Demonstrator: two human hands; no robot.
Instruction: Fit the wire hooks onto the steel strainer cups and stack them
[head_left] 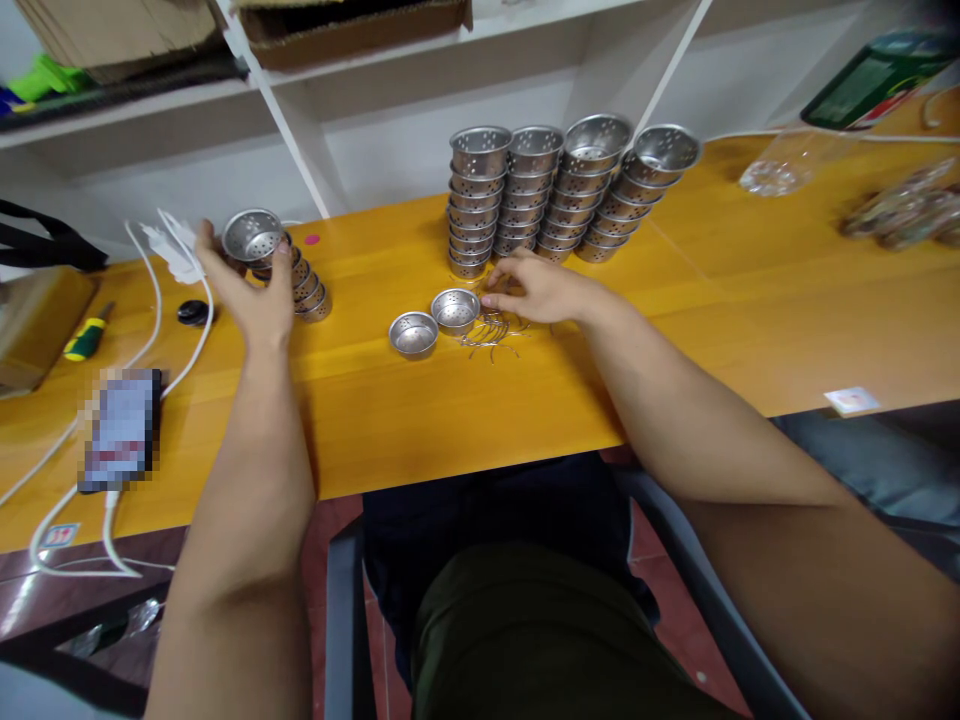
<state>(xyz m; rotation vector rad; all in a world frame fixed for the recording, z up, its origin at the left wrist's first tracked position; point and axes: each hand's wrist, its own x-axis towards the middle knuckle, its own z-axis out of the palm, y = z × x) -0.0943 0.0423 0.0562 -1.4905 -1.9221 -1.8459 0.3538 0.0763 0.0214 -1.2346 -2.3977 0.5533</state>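
Note:
My left hand (259,290) has its thumb and fingers around the top perforated metal strainer cup (253,238) of a leaning stack (311,298) on the left. My right hand (536,285) is at the middle of the table, fingers curved with a gap between thumb and forefinger. Its thumb tip is right beside the rim of a single strainer cup (456,312); whether they touch, I cannot tell. A second single cup (414,335) sits just to the left of that one. Below my right hand lies a loose pile of thin bent wires (491,335).
Several tall stacks of strainer cups (536,190) stand along the back, behind my right hand. On the left are a phone (120,430) with white cables, a black round lid (193,312) and a screwdriver (88,335). A plastic bottle (832,120) lies at the right.

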